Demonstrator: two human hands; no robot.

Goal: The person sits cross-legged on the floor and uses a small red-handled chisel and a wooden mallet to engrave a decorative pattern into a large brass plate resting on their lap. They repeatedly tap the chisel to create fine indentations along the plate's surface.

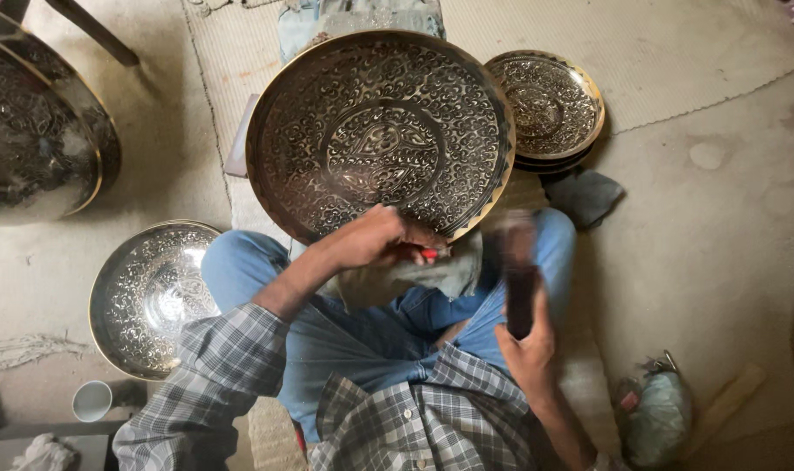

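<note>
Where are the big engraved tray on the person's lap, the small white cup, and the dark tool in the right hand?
big engraved tray (381, 139): head view, on its central medallion.
small white cup (92, 400): head view, on its open mouth.
dark tool (519, 292): head view, on its blurred shaft above the right hand (530, 353).

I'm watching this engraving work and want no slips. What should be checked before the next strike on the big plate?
1. Left hand on the big engraved plate, at its lower rim: ok.
2. Red-handled tool under the left hand, tip on the plate: cannot tell, tip hidden.
3. Right hand gripping the dark tool: ok, though blurred.
4. Plate propped on the cloth over the knees: ok.
5. Stacked small plates apart from the big plate: not ok, rims look touching.
</note>
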